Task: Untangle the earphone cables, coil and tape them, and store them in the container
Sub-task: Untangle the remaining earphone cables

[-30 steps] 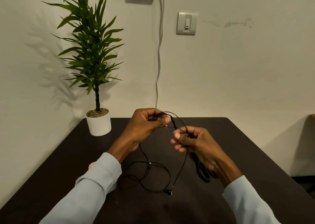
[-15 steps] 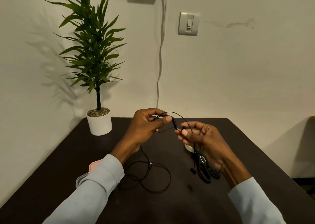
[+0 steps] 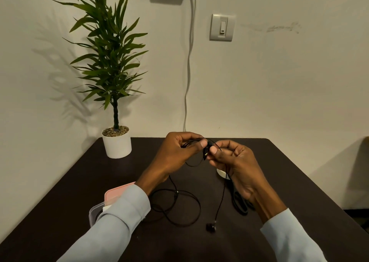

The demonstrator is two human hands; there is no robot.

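One thin black earphone cable (image 3: pixel 175 200) hangs from both hands. Left hand (image 3: pixel 175 154) and right hand (image 3: pixel 239 166) fingers pinch it; one earbud (image 3: pixel 210 226) dangles vertically onto the dark bench (image 3: pixel 289 182).

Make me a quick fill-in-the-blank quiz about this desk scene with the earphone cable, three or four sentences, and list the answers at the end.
1. Both the left hand and the right hand pinch the black earphone ____.
2. One earbud lies on the dark ____.
3. The potted plant stands at the table's far ____ corner.
4. The container under the left sleeve has a ____ lid.

Missing words: cable; table; left; pink
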